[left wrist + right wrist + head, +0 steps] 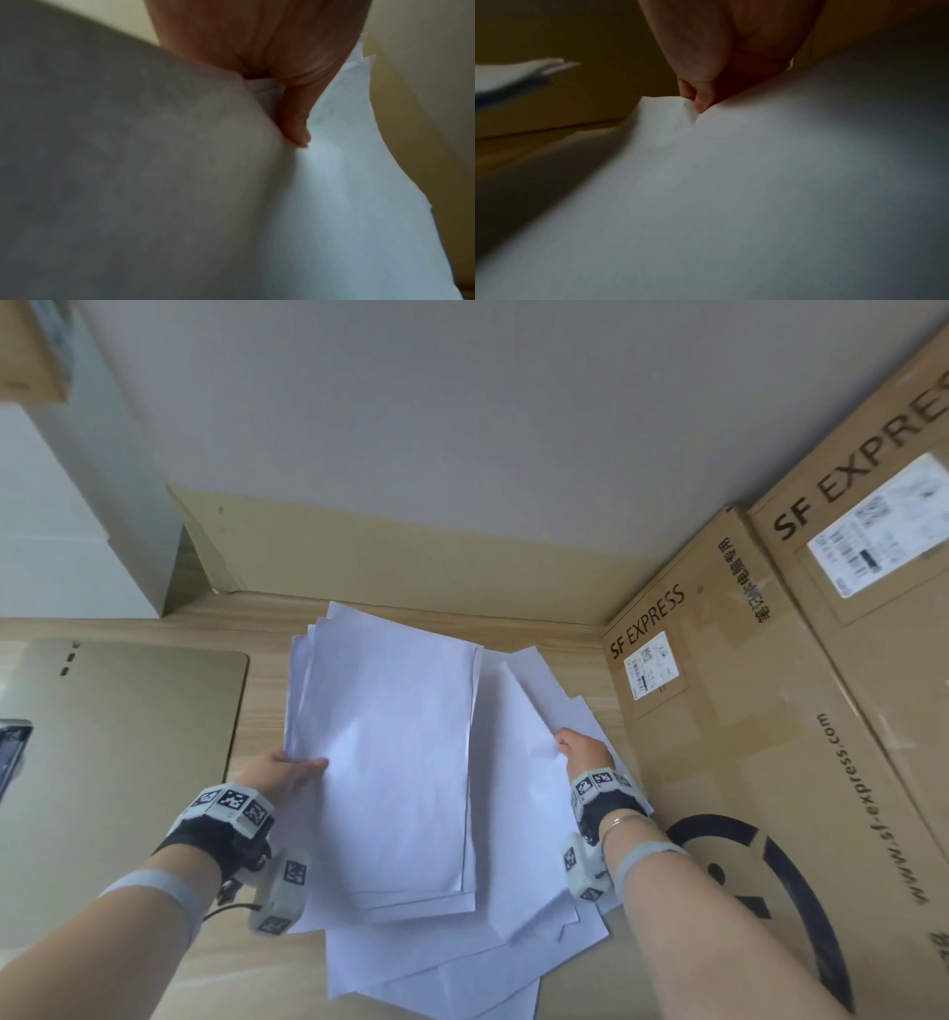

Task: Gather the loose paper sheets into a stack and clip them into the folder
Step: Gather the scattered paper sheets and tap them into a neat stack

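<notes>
Several white paper sheets lie fanned on the wooden desk. My left hand [287,770] pinches the left edge of a raised bundle of sheets [395,762], thumb on top; the left wrist view shows the thumb [295,125] pressed on the bundle of sheets [359,203]. My right hand [577,752] pinches the edge of a loose sheet [518,788] on the right; the right wrist view shows its fingertips [700,103] nipping that loose sheet [731,182]. More sheets [441,963] lie underneath toward me. The tan folder [118,762] lies flat at the left.
Large cardboard boxes marked SF EXPRESS [770,711] stand along the right, close to my right wrist. A white box [67,531] stands at the back left. A dark device [13,747] shows at the left edge. The grey wall [462,428] rises behind the desk.
</notes>
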Motion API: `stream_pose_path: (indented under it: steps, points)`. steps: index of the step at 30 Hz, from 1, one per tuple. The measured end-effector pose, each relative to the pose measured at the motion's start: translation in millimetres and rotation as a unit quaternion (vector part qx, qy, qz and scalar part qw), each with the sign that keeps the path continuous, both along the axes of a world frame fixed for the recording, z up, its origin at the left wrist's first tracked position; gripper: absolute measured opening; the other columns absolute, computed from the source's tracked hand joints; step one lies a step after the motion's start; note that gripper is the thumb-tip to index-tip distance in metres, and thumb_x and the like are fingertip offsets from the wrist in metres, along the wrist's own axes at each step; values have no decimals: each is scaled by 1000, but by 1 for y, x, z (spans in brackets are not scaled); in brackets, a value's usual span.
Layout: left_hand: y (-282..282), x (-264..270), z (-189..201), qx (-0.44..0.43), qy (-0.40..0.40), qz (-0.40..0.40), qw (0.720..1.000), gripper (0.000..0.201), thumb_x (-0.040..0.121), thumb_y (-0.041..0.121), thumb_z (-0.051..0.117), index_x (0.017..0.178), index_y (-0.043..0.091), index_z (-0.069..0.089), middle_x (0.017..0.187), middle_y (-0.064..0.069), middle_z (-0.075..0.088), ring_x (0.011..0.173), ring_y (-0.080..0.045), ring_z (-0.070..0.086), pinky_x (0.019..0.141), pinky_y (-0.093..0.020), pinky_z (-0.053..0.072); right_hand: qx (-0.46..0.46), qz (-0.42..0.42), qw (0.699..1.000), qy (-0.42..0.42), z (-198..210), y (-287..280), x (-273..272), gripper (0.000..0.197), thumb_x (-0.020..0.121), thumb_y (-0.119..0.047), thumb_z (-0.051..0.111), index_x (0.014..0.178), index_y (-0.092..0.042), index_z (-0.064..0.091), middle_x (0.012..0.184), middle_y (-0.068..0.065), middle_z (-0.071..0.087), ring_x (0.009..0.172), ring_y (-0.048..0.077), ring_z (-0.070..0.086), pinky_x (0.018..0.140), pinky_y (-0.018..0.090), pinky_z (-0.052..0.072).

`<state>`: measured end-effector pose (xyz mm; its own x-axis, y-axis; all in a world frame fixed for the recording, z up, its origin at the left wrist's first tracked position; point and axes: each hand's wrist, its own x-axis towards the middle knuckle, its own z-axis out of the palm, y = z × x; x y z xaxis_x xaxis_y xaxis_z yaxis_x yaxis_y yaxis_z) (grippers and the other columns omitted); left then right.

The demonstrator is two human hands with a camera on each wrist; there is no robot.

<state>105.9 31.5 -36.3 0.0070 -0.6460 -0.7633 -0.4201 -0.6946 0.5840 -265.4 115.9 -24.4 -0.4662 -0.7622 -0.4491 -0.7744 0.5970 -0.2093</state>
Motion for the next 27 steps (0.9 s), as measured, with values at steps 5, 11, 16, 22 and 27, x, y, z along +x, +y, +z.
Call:
stream_pose_path:
  steps: [5,11,16,22,27]
  points:
    - [4,4,-4,21,18,-4,1000,30,81,16,69,91,-12,62,73,-16,63,65,-29,58,69,-37,51,29,26,999,7,-9,14,17,35,79,15,32,90,-18,38,95,8,54,80,24,48,68,21,34]
    - [10,2,-8,22,28,0,999,34,83,10,67,109,-12,59,80,-17,63,79,-34,60,88,-48,50,42,-30,999,-2,-19,8,35,77,70,-47,72,135,-25,36,140,2,38,130,26,37,105,40,37]
    - [11,3,-9,22,38,19,999,38,83,9,67,115,-9,58,101,-23,62,92,-37,59,96,-52,47,110,-8,993,37,-16,5,36,91,61,-50,78,134,-29,29,135,3,43,129,27,40,104,47,36]
    - [9,3,-11,24,43,24,999,36,83,9,66,113,-10,59,101,-24,63,90,-36,60,94,-51,48,81,-1,995,63,-11,8,30,50,82,-35,66,121,-16,43,115,9,62,107,27,60,76,30,42]
    - [7,6,-17,28,46,38,998,39,83,8,66,116,-11,57,91,-22,65,86,-37,59,93,-53,48,11,16,996,85,-5,18,17,9,91,-21,54,89,-16,46,92,6,49,105,29,58,69,28,35]
